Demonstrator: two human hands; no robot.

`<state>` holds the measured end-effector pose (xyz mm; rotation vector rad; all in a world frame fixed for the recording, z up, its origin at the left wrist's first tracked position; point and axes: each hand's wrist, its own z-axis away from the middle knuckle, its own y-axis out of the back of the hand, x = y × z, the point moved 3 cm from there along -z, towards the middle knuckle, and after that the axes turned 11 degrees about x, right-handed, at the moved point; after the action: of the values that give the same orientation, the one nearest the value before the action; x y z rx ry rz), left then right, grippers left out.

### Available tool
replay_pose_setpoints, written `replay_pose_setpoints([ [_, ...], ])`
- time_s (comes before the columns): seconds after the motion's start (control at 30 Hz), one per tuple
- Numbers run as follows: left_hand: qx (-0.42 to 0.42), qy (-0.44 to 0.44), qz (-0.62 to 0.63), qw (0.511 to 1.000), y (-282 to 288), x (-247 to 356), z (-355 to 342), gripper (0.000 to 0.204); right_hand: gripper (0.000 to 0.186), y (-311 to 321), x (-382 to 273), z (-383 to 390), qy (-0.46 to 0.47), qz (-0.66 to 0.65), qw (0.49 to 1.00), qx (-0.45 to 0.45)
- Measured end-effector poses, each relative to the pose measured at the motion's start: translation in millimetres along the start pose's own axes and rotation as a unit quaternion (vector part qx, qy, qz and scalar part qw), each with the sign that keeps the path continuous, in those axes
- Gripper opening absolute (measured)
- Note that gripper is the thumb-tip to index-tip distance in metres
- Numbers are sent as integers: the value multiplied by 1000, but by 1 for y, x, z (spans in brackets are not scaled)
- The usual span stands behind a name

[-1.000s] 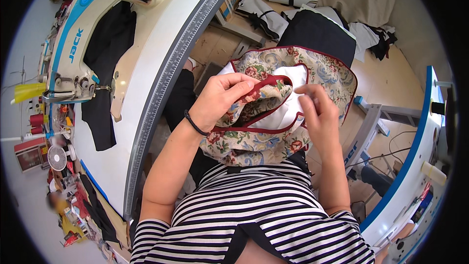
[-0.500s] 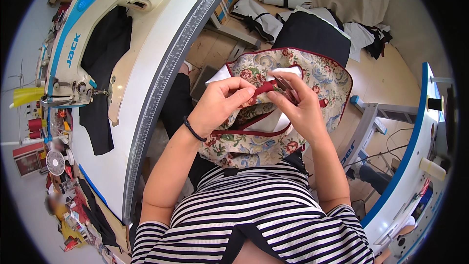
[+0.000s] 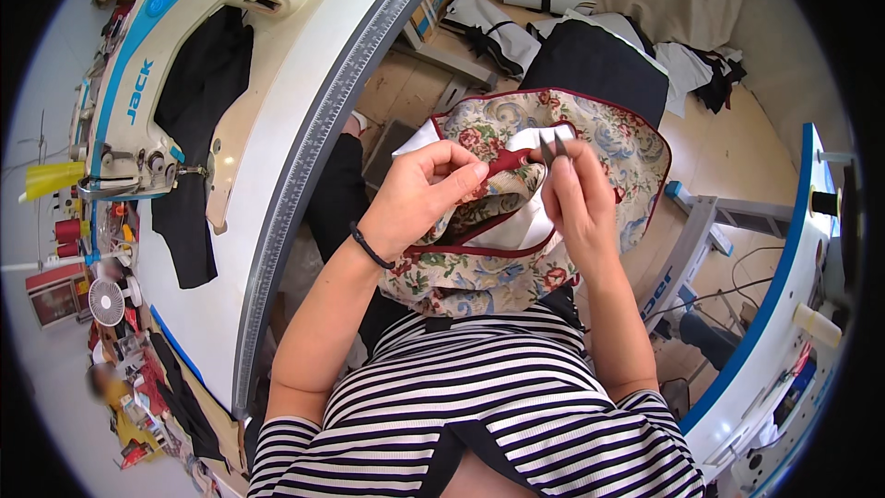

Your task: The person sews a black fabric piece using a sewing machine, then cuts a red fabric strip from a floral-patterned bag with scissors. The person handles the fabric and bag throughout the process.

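Note:
Across my lap lies a floral tapestry fabric piece [image 3: 479,284] with dark red binding along its edges and a white underside showing in places. My left hand [image 3: 406,203] pinches the dark red binding [image 3: 506,162] between thumb and fingers. Just to its right, my right hand [image 3: 583,207] is closed round small thread snips [image 3: 551,151], their two pointed blades apart and directed away from me. The blades are beside the right end of the pinched binding; whether they touch it I cannot tell. My right palm hides the handle of the snips.
To the left, a white and blue sewing machine [image 3: 124,120] stands on a white table [image 3: 198,332] edged with a ruler strip [image 3: 318,120]; black cloth [image 3: 198,83] lies under its arm. A second blue-edged table [image 3: 751,350] is at the right. Rolled and folded cloths [image 3: 493,28] lie ahead.
My right hand has turned and drawn slightly back to the right, so the snips' blades now point away from me. My left hand keeps its pinch on the binding.

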<state>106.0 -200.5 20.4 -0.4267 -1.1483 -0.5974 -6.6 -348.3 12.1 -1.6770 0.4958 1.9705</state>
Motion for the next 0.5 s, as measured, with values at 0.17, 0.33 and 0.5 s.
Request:
replay_pose_setpoints([
  [0.17, 2, 3, 4, 1000, -1, 1, 1, 16, 19, -7, -1, 25, 25, 133, 989, -59],
  [0.33, 1, -10, 15, 1000, -2, 1, 1, 16, 19, -8, 1, 23, 33, 171, 983, -51],
  [0.5, 2, -9, 12, 1000, -4, 2, 3, 15, 19, -8, -2, 24, 28, 166, 984, -50],
])
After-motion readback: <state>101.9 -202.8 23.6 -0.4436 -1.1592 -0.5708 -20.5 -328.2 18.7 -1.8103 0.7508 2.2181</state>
